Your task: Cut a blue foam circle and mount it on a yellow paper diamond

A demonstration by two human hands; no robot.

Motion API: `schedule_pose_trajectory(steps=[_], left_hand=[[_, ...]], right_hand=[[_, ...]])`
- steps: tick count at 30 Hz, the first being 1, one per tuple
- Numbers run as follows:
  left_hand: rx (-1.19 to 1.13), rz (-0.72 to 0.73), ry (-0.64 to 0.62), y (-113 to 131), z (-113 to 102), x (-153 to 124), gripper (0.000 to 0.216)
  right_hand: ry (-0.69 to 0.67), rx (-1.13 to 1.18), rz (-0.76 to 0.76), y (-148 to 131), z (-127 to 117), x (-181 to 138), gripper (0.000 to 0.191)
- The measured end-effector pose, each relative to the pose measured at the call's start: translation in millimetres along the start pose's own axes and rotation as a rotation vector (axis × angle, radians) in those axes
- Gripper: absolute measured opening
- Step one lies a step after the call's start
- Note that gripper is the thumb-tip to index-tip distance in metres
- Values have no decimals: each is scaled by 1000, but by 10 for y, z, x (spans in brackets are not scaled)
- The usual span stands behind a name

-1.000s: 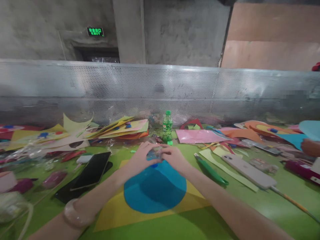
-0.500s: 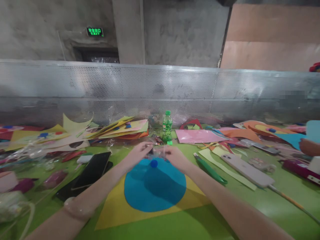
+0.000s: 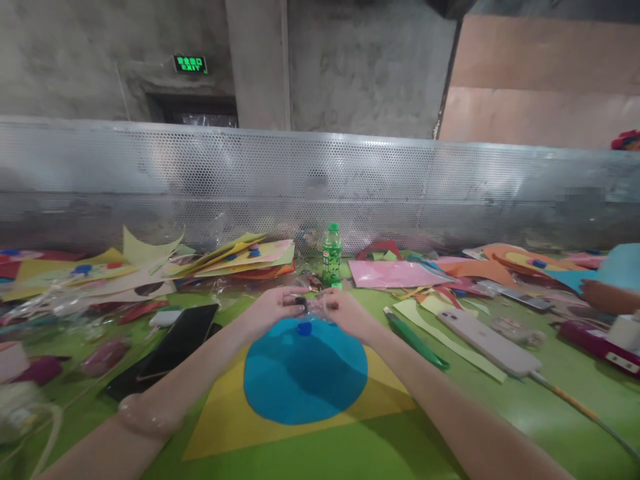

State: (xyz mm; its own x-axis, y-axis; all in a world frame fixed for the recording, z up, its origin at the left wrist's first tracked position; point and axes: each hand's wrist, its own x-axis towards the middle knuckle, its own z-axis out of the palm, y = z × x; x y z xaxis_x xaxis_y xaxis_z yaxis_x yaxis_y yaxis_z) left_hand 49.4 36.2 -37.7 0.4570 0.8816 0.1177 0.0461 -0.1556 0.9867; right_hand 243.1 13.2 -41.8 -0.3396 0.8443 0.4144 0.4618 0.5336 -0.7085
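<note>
My left hand and my right hand meet just past the far edge of a blue paper circle. Both are closed in a pinch on a small clear plastic packet held between them. A small dark piece shows at my left fingertips. A small blue button lies on the circle right under the hands. The circle rests on a yellow paper sheet on the green table. A pale bangle sits on my left wrist.
A black phone lies left of the circle, a green cutter and a white phone with its cable to the right. A green bottle stands behind my hands. Coloured paper stacks line the mesh wall. Another person's hand shows far right.
My hands lifted off the blue circle's far edge and drew slightly apart, pulling at the clear packet. The small blue button now lies uncovered on the circle.
</note>
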Motion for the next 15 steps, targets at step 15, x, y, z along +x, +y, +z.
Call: schedule_pose_trajectory(steps=[15], left_hand=[[213,-10,50,-74,35,0,30]], right_hand=[[100,29,57,234,58,81,20]])
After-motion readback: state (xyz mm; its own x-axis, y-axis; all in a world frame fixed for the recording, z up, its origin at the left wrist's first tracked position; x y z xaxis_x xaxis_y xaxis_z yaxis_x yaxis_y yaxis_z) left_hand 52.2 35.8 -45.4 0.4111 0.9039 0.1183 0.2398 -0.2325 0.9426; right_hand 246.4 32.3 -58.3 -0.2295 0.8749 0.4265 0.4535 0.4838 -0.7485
